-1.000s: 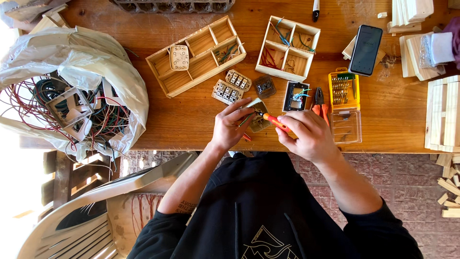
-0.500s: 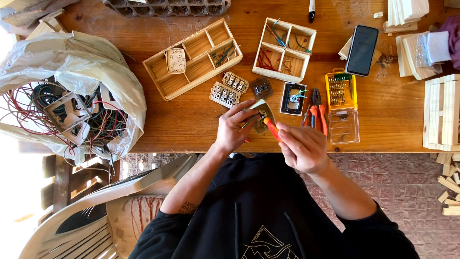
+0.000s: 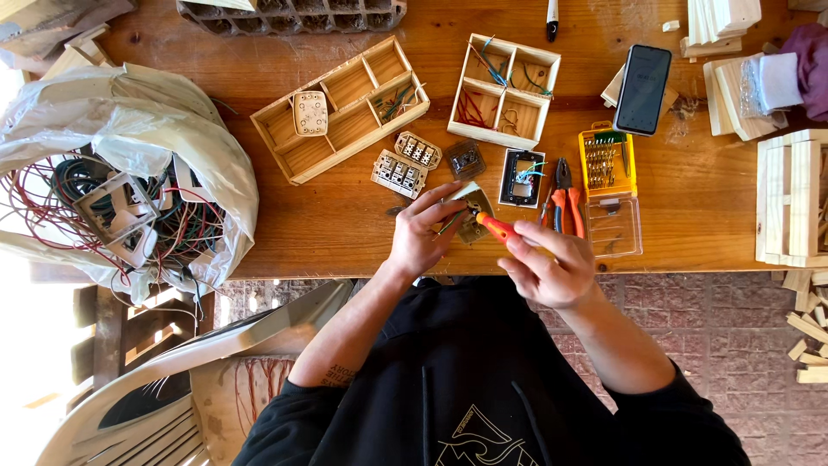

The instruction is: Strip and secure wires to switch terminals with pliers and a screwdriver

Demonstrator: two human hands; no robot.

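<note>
Across the wooden worktop [image 3: 345,224] lie a white bag of tangled wires [image 3: 112,181], two compartment trays [image 3: 341,108], a yellow bit case [image 3: 608,160] and orange-handled pliers [image 3: 565,203]. At its near edge, the left hand [image 3: 423,237] has its grip clamped on a small switch module [image 3: 473,216], while the right hand [image 3: 548,263] is closed around an orange screwdriver [image 3: 500,229] whose tip meets the module.

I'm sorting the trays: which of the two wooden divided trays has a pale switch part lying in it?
The longer, slanted tray on the left: a pale switch module lies in it. The squarer tray beside it holds only loose coloured wires.
</note>
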